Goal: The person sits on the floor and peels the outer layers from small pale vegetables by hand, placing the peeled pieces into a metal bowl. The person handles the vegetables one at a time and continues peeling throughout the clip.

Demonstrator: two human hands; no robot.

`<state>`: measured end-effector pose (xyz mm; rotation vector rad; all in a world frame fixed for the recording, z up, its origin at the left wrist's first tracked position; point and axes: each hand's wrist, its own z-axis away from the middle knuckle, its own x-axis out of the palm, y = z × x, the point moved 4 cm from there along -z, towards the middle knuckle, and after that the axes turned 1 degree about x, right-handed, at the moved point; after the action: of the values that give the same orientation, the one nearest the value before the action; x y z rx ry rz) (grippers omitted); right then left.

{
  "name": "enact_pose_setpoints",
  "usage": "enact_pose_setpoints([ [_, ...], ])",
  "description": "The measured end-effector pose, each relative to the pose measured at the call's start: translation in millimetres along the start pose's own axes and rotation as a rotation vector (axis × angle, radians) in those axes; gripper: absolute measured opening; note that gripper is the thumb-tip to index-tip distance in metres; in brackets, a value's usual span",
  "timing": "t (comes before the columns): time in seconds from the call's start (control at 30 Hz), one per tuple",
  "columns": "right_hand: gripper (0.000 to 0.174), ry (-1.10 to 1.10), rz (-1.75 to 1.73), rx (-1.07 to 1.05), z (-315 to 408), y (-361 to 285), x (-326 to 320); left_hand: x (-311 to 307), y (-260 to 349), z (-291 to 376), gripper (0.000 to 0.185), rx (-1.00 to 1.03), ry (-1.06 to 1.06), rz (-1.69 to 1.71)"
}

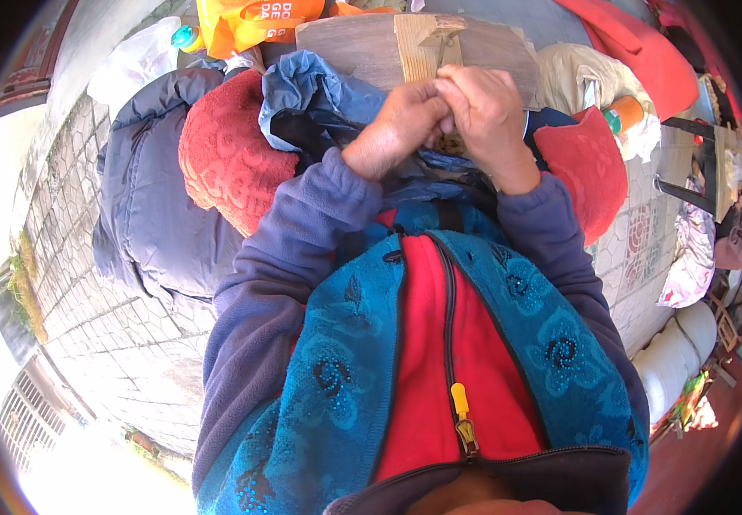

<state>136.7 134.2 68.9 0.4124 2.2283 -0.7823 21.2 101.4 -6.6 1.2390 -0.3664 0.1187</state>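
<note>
My left hand (406, 125) and my right hand (486, 116) meet in front of me, fingers curled and touching. Whatever may be between the fingers is hidden. Just beyond them lies a wooden board (358, 48) with a paler wood strip (409, 48) across it; a small wooden block (445, 27) stands at the strip's top, with a thin metal piece below. Under and beside my hands a blue plastic bag (319, 84) lies crumpled over my lap. Small brownish bits (451, 145) show below my fingers. Red towelling cloths (235, 148) cover both knees.
A dark padded jacket (165, 187) lies at left, near a clear plastic bag (132, 64) and an orange bag (248, 29). At right are a beige cloth bag (577, 71), an orange container with a green cap (625, 116), a red cloth (654, 64) and a black-legged stool (699, 161).
</note>
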Motion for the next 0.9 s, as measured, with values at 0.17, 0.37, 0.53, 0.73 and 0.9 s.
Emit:
enact_pose_setpoints([
  [0.17,0.024,-0.166,-0.117,0.332,11,33,0,2,8,41,0.034,-0.210,-0.197,-0.290],
  [0.37,0.024,-0.484,-0.737,0.579,31,-16,-5,4,116,80,0.025,0.504,0.167,-1.064],
  [0.53,0.019,-0.419,-1.435,0.540,-1,-98,-77,49,202,104,0.025,0.798,-0.098,-0.706],
  [0.73,0.032,0.014,-1.474,0.547,-4,-49,-64,28,108,42,0.032,0.130,-0.315,0.046],
  [0.9,0.029,0.071,-0.720,0.572,24,3,-11,37,44,37,0.024,-0.051,-0.227,0.143],
])
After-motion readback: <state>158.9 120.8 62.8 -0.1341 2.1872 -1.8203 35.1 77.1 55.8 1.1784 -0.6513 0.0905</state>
